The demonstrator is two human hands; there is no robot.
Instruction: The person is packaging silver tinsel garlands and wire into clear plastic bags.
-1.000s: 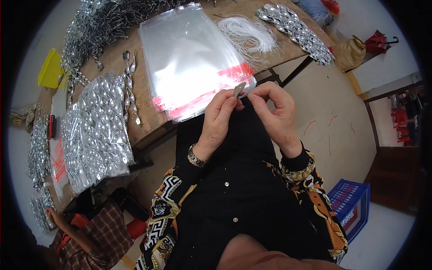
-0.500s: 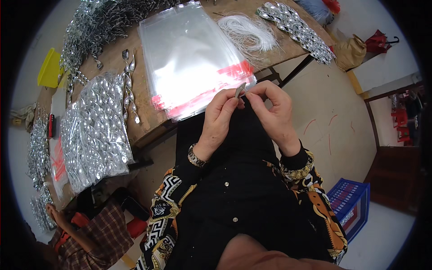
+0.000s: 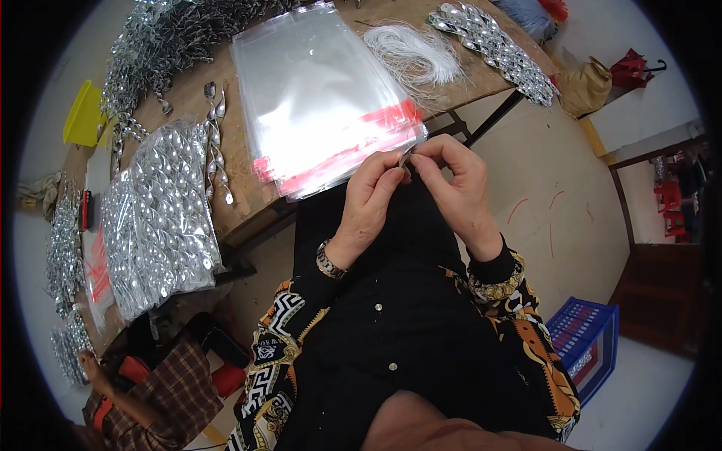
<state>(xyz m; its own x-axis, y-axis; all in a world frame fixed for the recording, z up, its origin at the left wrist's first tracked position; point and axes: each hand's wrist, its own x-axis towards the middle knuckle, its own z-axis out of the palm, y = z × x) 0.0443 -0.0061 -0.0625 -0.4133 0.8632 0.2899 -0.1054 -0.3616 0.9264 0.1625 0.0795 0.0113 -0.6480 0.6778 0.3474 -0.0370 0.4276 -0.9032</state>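
Observation:
Above my lap, just past the table's front edge, my left hand (image 3: 368, 197) and my right hand (image 3: 457, 188) meet fingertip to fingertip. The left thumb and forefinger pinch a small silvery piece (image 3: 404, 160), mostly covered by the fingers. My right thumb and forefinger are pressed together at its other side; whatever they pinch is too small to make out. Right behind the hands lies a stack of clear plastic bags (image 3: 308, 83) with red-printed edges. Farther back on the table sits a bundle of white string (image 3: 416, 56).
Shiny silver twisted ornaments (image 3: 492, 49) lie at the table's far right. Bagged ones (image 3: 162, 218) and loose twists (image 3: 214, 146) are at the left. Silver tinsel (image 3: 162, 52) heaps up at the back. A co-worker (image 3: 162, 391) sits lower left; a blue basket (image 3: 583, 342) stands on the floor at right.
The silvery piece has tipped down between my fingertips and shows less. My hands have barely shifted. The co-worker's hand at the lower left has moved slightly.

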